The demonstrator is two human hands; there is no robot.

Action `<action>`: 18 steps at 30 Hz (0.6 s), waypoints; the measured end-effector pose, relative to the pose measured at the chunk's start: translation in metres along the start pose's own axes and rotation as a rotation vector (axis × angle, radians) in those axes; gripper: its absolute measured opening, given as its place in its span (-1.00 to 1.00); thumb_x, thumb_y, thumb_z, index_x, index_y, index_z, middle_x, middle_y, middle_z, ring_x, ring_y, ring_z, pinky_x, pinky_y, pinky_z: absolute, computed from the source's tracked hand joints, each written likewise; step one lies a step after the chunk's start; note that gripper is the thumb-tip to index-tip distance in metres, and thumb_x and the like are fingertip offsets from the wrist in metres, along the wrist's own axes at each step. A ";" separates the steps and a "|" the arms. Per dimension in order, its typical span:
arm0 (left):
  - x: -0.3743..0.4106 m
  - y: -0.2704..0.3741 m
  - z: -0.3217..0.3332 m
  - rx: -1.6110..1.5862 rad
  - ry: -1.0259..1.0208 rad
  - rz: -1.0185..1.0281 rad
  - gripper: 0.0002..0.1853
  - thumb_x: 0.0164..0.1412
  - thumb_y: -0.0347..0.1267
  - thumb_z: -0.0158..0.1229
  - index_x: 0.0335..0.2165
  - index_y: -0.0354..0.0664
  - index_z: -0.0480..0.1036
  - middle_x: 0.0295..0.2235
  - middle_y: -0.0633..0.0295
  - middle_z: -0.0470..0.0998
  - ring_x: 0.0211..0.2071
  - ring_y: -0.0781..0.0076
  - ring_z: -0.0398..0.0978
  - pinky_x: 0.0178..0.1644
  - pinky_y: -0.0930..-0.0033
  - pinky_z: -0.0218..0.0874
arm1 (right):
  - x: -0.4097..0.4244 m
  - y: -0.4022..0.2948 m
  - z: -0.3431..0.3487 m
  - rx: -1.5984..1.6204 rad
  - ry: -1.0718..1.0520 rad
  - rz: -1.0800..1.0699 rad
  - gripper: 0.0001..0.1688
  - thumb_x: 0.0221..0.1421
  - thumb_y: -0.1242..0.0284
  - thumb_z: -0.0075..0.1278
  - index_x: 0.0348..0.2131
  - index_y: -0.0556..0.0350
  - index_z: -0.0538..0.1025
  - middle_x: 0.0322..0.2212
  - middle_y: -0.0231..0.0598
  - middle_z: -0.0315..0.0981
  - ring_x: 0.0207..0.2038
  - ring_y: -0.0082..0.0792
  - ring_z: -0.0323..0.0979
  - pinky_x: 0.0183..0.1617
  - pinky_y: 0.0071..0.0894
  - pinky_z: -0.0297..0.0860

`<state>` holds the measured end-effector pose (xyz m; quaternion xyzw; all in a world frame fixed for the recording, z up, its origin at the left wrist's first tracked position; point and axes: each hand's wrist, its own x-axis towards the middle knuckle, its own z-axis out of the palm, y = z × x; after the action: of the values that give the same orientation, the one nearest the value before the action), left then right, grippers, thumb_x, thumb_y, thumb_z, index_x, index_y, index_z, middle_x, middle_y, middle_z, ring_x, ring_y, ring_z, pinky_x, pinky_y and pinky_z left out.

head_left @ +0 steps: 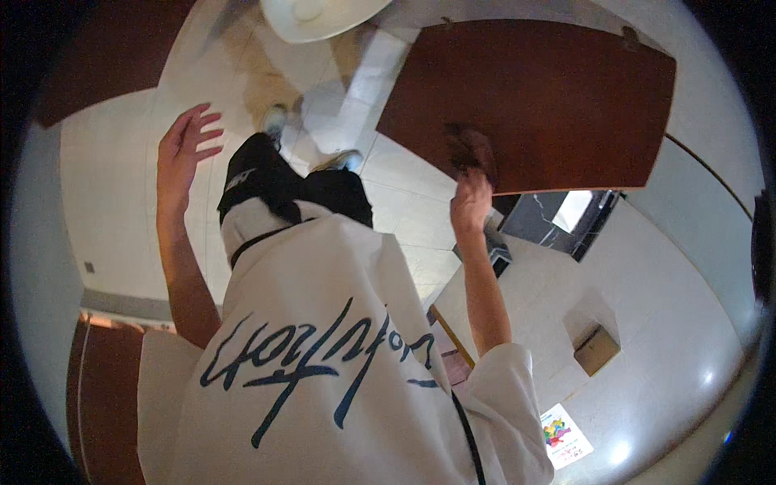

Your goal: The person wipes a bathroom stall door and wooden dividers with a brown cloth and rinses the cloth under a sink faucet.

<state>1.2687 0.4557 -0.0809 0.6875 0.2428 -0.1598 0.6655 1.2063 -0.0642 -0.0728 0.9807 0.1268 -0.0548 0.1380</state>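
Note:
My left hand is raised at the left with its fingers apart and nothing in it, in front of a pale wall. At the right, my right hand is at the edge of a dark reddish-brown door; its fingers reach toward the door's surface, where a dark shadow or reflection hides what they touch. Whether they grip a handle there cannot be told.
A white basin is at the top. Below it is a tiled floor. Right of my arm are a black marbled counter, a small brown box on the wall and a printed sheet. Another brown door is at lower left.

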 end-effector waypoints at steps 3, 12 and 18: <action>-0.009 0.006 -0.003 0.058 0.033 0.008 -0.52 0.38 -0.13 -0.14 0.08 -0.24 0.32 -0.02 0.01 0.47 -0.05 0.19 0.50 -0.04 0.20 0.40 | 0.012 0.005 -0.020 0.068 -0.049 0.073 -0.60 -0.18 0.71 -0.05 -0.23 0.21 0.53 -0.16 -0.01 0.46 -0.04 -0.01 0.38 0.06 -0.05 0.31; -0.003 -0.001 -0.002 0.067 0.044 -0.031 -0.47 0.37 -0.08 -0.15 0.08 -0.26 0.32 -0.04 -0.01 0.48 -0.06 0.18 0.50 -0.04 0.21 0.40 | 0.027 0.005 -0.026 -0.133 0.013 0.105 -0.53 0.01 0.62 -0.10 -0.03 0.31 0.45 0.14 0.04 0.24 0.18 0.03 0.18 0.20 -0.04 0.18; -0.010 0.006 -0.006 0.082 0.106 -0.116 -0.52 0.39 -0.13 -0.15 0.08 -0.26 0.32 -0.04 0.01 0.48 -0.07 0.22 0.50 -0.07 0.22 0.41 | 0.051 -0.021 0.074 -0.304 -0.467 0.120 -0.42 0.17 0.50 -0.16 0.18 0.27 0.24 0.27 0.04 -0.05 0.32 -0.04 -0.09 0.34 -0.24 0.00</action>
<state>1.2635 0.4604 -0.0699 0.7063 0.3103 -0.1712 0.6128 1.2439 -0.0537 -0.1565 0.9154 0.0400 -0.2513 0.3119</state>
